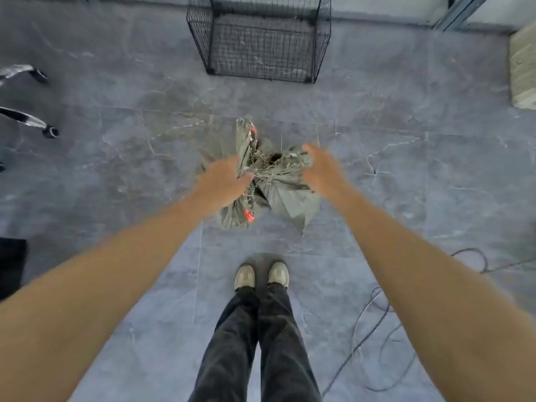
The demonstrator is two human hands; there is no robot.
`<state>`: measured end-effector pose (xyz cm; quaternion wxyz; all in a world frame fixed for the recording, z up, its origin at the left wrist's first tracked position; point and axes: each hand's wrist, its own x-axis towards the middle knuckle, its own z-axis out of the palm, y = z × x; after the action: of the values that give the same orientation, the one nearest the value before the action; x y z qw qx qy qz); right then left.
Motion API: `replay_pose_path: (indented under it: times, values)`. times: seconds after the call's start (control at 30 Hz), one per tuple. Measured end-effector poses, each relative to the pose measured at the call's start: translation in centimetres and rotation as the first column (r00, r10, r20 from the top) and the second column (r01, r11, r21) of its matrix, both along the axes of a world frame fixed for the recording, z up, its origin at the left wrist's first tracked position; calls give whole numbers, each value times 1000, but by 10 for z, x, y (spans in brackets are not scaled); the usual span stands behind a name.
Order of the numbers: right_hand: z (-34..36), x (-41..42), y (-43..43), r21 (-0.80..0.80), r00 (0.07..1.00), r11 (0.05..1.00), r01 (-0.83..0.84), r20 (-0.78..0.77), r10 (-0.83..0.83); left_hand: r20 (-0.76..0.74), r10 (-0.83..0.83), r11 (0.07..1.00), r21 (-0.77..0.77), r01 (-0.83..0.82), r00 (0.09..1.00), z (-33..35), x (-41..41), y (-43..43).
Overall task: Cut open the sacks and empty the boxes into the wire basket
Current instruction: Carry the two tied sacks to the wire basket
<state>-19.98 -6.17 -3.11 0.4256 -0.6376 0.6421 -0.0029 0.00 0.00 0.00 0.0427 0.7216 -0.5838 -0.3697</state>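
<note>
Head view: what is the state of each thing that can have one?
sack: stands on the floor, mouth frayed and bunched.
left hand: grips the sack's mouth.
right hand: touches the sack; grip unclear from blur.
wire basket: upright, top open, nothing visible inside.

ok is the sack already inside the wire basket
No, the sack is outside the wire basket, over the open floor on the person's side of it.
</note>
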Motion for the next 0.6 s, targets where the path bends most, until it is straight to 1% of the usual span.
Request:
replay_pose_path:
  times: [0.03,0.1,0.2,0.33,0.4,0.47,0.53,0.6]
  values:
    - [-5,1,-2,14,1000,1000,-22,-20,23,-1,11,1000,27,-11,1000,-8,-8,-4]
    - [-21,6,-8,0,996,997,-71,-52,71,33,34,999,20,-35,999,-32,-17,-11]
    - [-42,19,-17,-14,993,994,-113,-31,112,90,42,999,6,-43,995,-70,-25,-20]
    - [-67,30,-29,-35,981,982,-185,-64,182,63,118,989,87,-124,991,-113,-19,-28]
    - [-76,33,-30,-18,971,973,-229,-79,227,33,136,983,117,-139,990,-131,-14,-26]
    - [-87,34,-29,32,946,953,-300,-116,301,31,144,980,132,-147,989,-146,-8,-24]
    - [-97,33,-26,99,915,928,-360,-158,372,38,174,977,121,-178,984,-152,-7,-24]
    - [-104,32,-21,115,899,917,-381,-188,397,5,204,975,85,-203,979,-155,-8,-25]
